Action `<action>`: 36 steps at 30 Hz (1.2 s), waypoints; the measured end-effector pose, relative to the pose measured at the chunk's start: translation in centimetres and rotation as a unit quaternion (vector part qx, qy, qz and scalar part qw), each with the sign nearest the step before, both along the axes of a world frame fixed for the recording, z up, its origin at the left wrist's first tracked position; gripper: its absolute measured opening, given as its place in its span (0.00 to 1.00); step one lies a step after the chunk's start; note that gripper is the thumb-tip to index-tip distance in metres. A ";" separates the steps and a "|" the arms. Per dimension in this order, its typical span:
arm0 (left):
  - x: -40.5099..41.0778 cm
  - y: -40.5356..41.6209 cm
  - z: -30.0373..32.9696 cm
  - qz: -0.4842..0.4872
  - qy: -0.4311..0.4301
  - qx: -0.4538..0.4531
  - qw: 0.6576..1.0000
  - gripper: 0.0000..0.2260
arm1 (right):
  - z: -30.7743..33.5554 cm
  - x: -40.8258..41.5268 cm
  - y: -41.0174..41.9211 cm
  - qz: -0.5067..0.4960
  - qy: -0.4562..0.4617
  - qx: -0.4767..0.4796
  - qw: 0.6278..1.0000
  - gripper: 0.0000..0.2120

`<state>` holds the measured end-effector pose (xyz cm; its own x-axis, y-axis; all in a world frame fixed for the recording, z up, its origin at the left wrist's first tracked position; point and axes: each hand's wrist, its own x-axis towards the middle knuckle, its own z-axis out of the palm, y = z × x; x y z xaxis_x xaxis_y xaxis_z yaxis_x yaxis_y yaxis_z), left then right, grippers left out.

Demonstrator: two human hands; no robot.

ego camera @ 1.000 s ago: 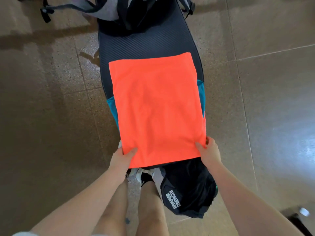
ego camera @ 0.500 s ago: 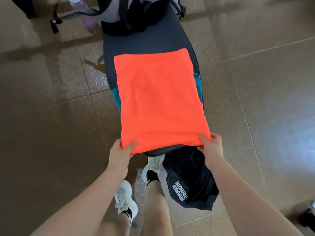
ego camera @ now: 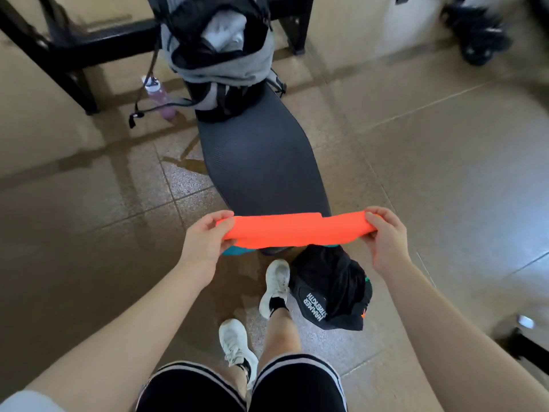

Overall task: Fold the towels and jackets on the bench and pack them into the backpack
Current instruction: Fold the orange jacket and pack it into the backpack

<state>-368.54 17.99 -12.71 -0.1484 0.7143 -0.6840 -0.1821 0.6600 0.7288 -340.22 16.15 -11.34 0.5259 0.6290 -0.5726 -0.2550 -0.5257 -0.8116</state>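
Note:
An orange towel (ego camera: pixel 292 230) is stretched flat and edge-on between my two hands, just above the near end of the black padded bench (ego camera: pixel 261 162). My left hand (ego camera: pixel 205 242) grips its left end and my right hand (ego camera: pixel 384 233) grips its right end. A teal cloth (ego camera: pixel 234 250) peeks out under the towel at the bench's near end. A black jacket (ego camera: pixel 329 289) with white lettering hangs off the bench's near right corner. The grey and black backpack (ego camera: pixel 219 52) stands open at the far end of the bench, with pale cloth inside it.
A purple water bottle (ego camera: pixel 162 99) stands on the tiled floor left of the backpack. A dark metal frame (ego camera: pixel 74 52) runs along the back left. Dark equipment (ego camera: pixel 478 34) lies at the top right. My legs and white shoes (ego camera: pixel 274 286) are below the bench end.
The orange towel was lying spread flat on the bench with my hands at its near corners. Now both hands have lifted it off, and it hangs edge-on above the bench's near end.

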 end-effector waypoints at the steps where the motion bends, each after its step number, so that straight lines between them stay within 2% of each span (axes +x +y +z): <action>1: 0.0 1.0 1.1 0.010 -0.024 -0.005 1.000 0.07 | 1.0 0.2 0.7 -0.006 0.003 0.010 1.000 0.11; 4: 0.4 4.4 3.0 0.068 -0.111 -0.060 0.990 0.04 | 1.9 0.6 3.9 -0.007 0.020 0.013 1.000 0.09; 7: 0.7 8.1 1.8 0.127 -0.160 -0.117 0.972 0.06 | 0.1 0.6 8.4 0.000 0.044 -0.024 0.999 0.07; 11: 1.2 12.9 -3.6 0.178 -0.154 -0.160 0.959 0.06 | -5.8 0.1 15.0 0.022 0.058 -0.090 0.994 0.08; 18: -0.6 23.2 -14.3 0.224 -0.143 -0.164 0.950 0.06 | -15.8 -1.6 26.6 0.052 0.068 -0.128 0.988 0.08; 22: -2.3 27.9 -18.3 0.224 -0.133 -0.189 0.947 0.04 | -19.1 -2.5 32.2 0.086 0.021 -0.167 0.982 0.08; 26: -3.2 31.7 -20.2 0.259 -0.170 -0.167 0.936 0.04 | -22.0 -3.7 36.7 0.078 -0.006 -0.152 0.985 0.08; 28: -3.2 32.6 -20.7 0.233 -0.169 -0.139 0.948 0.07 | -22.9 -4.5 37.8 0.109 -0.005 -0.121 0.987 0.03; 29: -3.2 32.8 -20.8 0.205 -0.146 -0.123 0.960 0.08 | -23.3 -4.7 37.9 0.131 -0.011 -0.104 0.986 0.07; 30: -3.2 32.6 -21.0 0.165 -0.094 -0.100 0.977 0.08 | -23.8 -4.5 37.7 0.147 -0.021 -0.088 0.985 0.17; 31: -3.2 32.1 -21.2 0.118 -0.020 -0.076 0.990 0.09 | -23.7 -4.3 37.0 0.155 -0.042 -0.077 0.984 0.24; 32: -3.4 31.2 -21.7 0.077 0.061 -0.054 0.994 0.12 | -23.7 -4.0 36.1 0.165 -0.082 -0.076 0.980 0.26; 34: -3.4 28.4 -22.7 0.023 0.165 -0.037 0.985 0.16 | -23.2 -3.3 33.2 0.187 -0.168 -0.095 0.963 0.23; 36: -3.0 24.8 -23.2 0.007 0.182 -0.064 0.981 0.18 | -23.0 -2.5 29.2 0.223 -0.233 -0.134 0.937 0.20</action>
<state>-371.54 42.80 -35.93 -0.4080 0.6217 -0.6686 0.0647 0.7502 0.6581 -342.75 45.32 -34.31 0.4778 0.7126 -0.5137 0.3880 -0.6958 -0.6044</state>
